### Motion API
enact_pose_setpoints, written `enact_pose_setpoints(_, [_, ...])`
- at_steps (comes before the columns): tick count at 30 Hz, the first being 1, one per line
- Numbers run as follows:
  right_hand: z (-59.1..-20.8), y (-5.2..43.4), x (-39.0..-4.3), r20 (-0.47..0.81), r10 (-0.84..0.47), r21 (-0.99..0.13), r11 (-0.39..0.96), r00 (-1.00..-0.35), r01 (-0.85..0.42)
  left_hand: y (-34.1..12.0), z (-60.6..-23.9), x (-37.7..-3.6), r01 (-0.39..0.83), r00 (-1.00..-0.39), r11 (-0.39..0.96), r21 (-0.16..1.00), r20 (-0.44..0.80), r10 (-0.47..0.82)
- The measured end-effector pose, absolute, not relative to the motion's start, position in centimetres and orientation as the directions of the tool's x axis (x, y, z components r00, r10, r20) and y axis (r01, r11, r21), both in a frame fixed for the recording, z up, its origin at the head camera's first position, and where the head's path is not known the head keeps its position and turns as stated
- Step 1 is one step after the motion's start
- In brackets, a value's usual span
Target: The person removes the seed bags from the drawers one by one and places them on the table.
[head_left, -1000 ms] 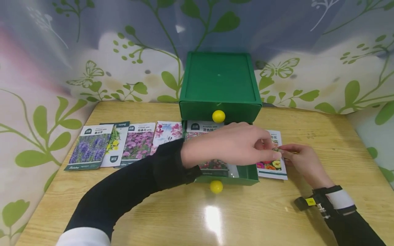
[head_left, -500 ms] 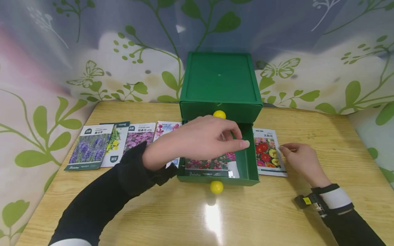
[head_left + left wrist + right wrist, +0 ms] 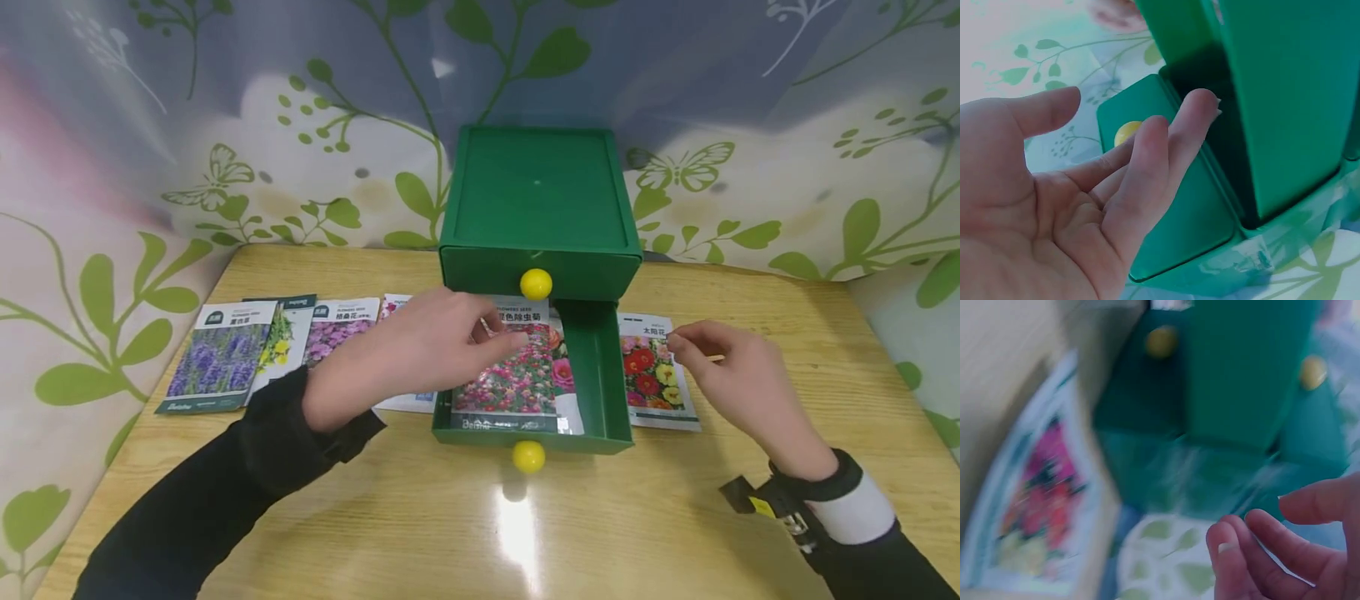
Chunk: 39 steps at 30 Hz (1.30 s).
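My left hand hovers over the left side of a pulled-out green drawer, and nothing is in its fingers. In the left wrist view, its thumb and fingers stand apart. Inside the drawer lie flower seed packets; the top one shows small pink-red blooms and is partly covered by this hand. Just right of the drawer, a seed packet with red and yellow flowers lies on the table. Above that packet's right edge is my right hand, fingers loosely bent and holding nothing; in the right wrist view, the packet lies apart from them.
The green cabinet stands at the back, its upper drawer closed, with a yellow knob. Left of it several seed packets overlap in a row, from a lavender one to a white-and-pink one. A patterned cloth hangs behind the table.
My left hand has swept left from the red-and-yellow flower packet across the drawer, uncovering both. My right hand has come away from that packet, which has shifted slightly.
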State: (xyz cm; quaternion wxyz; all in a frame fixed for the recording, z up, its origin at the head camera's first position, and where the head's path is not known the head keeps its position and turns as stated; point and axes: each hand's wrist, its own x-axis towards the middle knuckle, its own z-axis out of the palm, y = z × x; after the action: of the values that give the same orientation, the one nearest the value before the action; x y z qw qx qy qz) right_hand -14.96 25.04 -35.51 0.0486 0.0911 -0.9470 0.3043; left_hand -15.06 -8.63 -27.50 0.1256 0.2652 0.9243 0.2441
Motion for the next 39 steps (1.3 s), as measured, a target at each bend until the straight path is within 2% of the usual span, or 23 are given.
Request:
enact_pose_setpoints(5, [-32.4,22.4,-13.2,0.244,-0.169,-0.571,0.771,-0.955,-0.282,-8.7,-28.2,-15.0,0.419,-0.843,0.783,0.460,-0.123,0.523])
enact_pose_setpoints(10, [-30.9,19.7,-12.8,0.316,-0.280,-0.518,0.750,-0.907,-0.412,-8.2,-28.9,-15.1,0.421,-0.840,0.803,0.422,-0.153,0.520])
enact_pose_setpoints(15, [-31.1,17.6,-13.5,0.245,-0.411,-0.454,0.751,-0.878,-0.479,-7.4,-29.7,-14.8,0.507,-0.812,0.821,0.262,-0.174,0.557])
enact_pose_setpoints(19, [-31.8,16.6,-14.1,0.183,-0.467,-0.441,0.748,-0.865,-0.496,-6.7,-30.1,-14.5,0.547,-0.788,0.823,0.154,-0.237,0.569])
enact_pose_setpoints(22, [-32.2,16.0,-14.5,0.150,-0.485,-0.451,0.742,-0.861,-0.496,-6.3,-30.2,-14.4,0.558,-0.773,0.819,0.134,-0.273,0.572])
enact_pose_setpoints(25, [-32.5,15.5,-14.8,0.136,-0.497,-0.437,0.746,-0.857,-0.502,-6.0,-30.3,-14.4,0.557,-0.764,0.815,0.163,-0.286,0.579])
enact_pose_setpoints(29, [-33.0,14.7,-15.1,0.133,-0.509,-0.368,0.771,-0.851,-0.519,-5.8,-30.3,-14.4,0.542,-0.765,0.809,0.226,-0.265,0.587])
enact_pose_setpoints(33, [-33.5,14.2,-15.2,0.136,-0.522,-0.276,0.796,-0.842,-0.538,-5.9,-30.2,-14.5,0.531,-0.797,0.813,0.237,-0.187,0.575])
enact_pose_setpoints(39, [-33.7,13.8,-15.1,0.111,-0.535,-0.181,0.818,-0.838,-0.546,-6.1,-30.3,-14.8,0.564,-0.812,0.816,0.129,-0.094,0.576])
